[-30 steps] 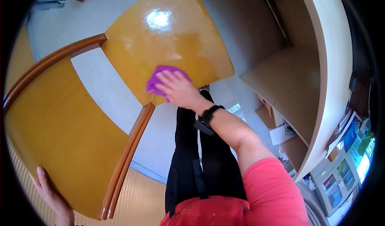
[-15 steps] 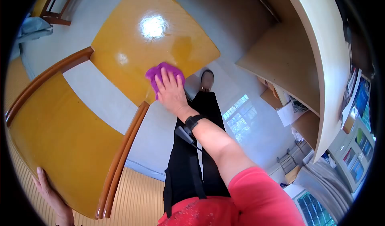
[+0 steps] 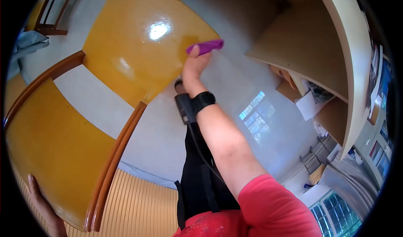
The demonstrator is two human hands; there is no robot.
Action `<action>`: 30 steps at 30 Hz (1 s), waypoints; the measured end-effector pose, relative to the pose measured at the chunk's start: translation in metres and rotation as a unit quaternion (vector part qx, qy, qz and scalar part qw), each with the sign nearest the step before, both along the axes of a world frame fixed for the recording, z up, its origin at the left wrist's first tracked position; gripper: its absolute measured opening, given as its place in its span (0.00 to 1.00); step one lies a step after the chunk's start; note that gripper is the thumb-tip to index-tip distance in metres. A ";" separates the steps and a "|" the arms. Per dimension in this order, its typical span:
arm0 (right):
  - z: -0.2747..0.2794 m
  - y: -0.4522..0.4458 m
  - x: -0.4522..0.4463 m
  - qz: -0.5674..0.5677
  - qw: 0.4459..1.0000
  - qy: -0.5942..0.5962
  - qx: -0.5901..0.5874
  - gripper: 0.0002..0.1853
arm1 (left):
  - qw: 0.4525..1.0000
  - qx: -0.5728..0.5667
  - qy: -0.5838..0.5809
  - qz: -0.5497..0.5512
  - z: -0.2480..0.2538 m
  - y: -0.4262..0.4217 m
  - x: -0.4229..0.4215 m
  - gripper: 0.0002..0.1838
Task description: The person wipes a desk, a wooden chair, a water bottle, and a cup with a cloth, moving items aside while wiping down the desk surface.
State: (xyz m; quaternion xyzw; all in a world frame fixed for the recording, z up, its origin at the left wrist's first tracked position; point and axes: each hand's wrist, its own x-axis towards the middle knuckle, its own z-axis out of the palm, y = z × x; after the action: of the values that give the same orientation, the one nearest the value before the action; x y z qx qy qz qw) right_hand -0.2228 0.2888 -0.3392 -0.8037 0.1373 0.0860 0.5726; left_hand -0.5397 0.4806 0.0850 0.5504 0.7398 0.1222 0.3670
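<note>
- The right hand (image 3: pixel 195 69) has its grip closed around a purple cloth (image 3: pixel 208 46), thumb laid on top; the fingers are mostly hidden, so how far they wrap round it I cannot tell.
- The cloth sits at the near right corner of a yellow chair seat (image 3: pixel 121 39), bunched into a narrow fold, one end reaching out past the edge over the pale floor (image 3: pixel 157 140).
- The left hand (image 3: pixel 45 207) is at the outer edge of the chair's backrest (image 3: pixel 58 148), one finger showing along the rim. Whether its grip clasps the board or merely rests there I cannot tell.
- The cloth looks light and soft, with no stiffness of its own; it should fold round an edge easily and take no harm from squeezing. The middle of the bunch seems the best place to hold it — a loose end could flap or trail off the side.
- The chair looks like solid, glossy wood: stiff, likely fairly heavy, and perhaps slippery on its shiny faces. For a firm hold, the backrest rim or the brown side post (image 3: pixel 115 165) seems better than the smooth board.
- A black band (image 3: pixel 204 101) circles the right wrist, and a dark cord (image 3: pixel 199 146) hangs beside that forearm — worth keeping clear of the seat corner.
- A wooden shelf (image 3: pixel 294 48) stands to the right, apart from the cloth.
</note>
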 end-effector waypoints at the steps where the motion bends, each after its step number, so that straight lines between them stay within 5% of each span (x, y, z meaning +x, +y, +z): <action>1: 0.004 0.004 -0.015 -0.003 0.999 0.030 0.042 0.22 | 1.000 -0.002 -0.013 0.011 0.000 0.001 0.003 0.27; 3: -0.003 0.007 -0.044 0.028 0.995 0.065 0.075 0.22 | 1.000 0.003 -0.014 -0.008 -0.003 0.000 0.008 0.27; 5: 0.014 0.008 -0.075 0.021 0.951 0.225 0.211 0.25 | 1.000 0.014 -0.004 -0.023 -0.004 -0.001 0.007 0.27; 7: -0.003 0.007 -0.118 0.113 0.986 0.123 0.002 0.25 | 0.999 0.032 0.012 -0.035 -0.005 0.004 0.002 0.26; 10: 0.004 -0.007 -0.104 0.219 0.955 0.202 -0.018 0.24 | 0.998 0.026 -0.010 -0.057 -0.006 0.010 -0.007 0.26; 14: 0.042 -0.056 -0.031 0.285 0.807 0.468 0.219 0.16 | 0.997 0.010 -0.059 -0.058 -0.009 0.007 0.002 0.26; 16: 0.073 -0.067 0.001 0.260 0.852 0.409 0.196 0.16 | 0.996 0.007 -0.075 -0.050 -0.010 0.003 0.003 0.26; 18: 0.098 -0.068 0.033 0.237 0.946 0.196 0.107 0.12 | 0.997 0.010 -0.068 -0.043 -0.011 0.002 0.004 0.26; 20: 0.104 -0.064 0.062 0.286 0.957 0.026 0.032 0.20 | 0.996 0.018 -0.068 -0.048 -0.011 0.001 0.005 0.27; 23: 0.058 -0.046 0.086 0.393 0.859 -0.250 -0.212 0.31 | 0.997 0.014 -0.064 -0.028 -0.009 -0.008 0.012 0.28; 27: 0.041 -0.007 0.079 0.468 0.731 -0.304 -0.393 0.40 | 0.997 0.028 -0.072 -0.030 -0.008 -0.014 0.019 0.28; 30: 0.050 0.040 0.100 0.522 0.753 -0.202 -0.346 0.39 | 0.998 0.028 -0.060 -0.007 -0.004 -0.021 0.036 0.28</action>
State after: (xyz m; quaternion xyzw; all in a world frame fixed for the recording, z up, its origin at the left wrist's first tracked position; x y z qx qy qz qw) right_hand -0.1227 0.3293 -0.2897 -0.8922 -0.4020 0.1541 0.1364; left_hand -0.5039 0.4595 0.0813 0.5575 0.7087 0.1728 0.3963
